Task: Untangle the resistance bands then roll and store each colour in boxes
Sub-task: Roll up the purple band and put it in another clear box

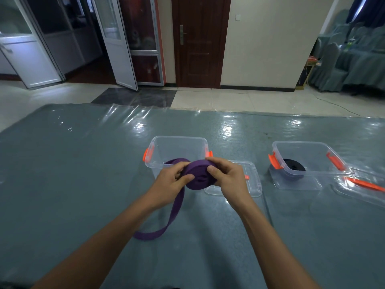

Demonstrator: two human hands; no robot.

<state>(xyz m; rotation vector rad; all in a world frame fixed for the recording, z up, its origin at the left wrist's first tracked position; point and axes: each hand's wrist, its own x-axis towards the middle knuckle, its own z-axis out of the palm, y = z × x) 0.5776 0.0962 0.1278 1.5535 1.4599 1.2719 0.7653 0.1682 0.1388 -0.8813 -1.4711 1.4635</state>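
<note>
Both hands hold a partly rolled purple resistance band (198,174) above the table, just in front of a clear plastic box (177,142) with orange clips. My left hand (169,182) grips the roll's left side, thumb on its face. My right hand (227,176) grips the right side, thumb pressed on the roll. A loose purple tail (166,224) hangs down from the roll and curls on the table. A second clear box (308,147) at the right holds a rolled black band (293,165).
A clear lid (252,184) lies flat to the right of the near box, partly behind my right hand. Another lid with an orange clip (364,185) lies at the far right. The table carries a grey-green cloth under shiny clear plastic (83,174).
</note>
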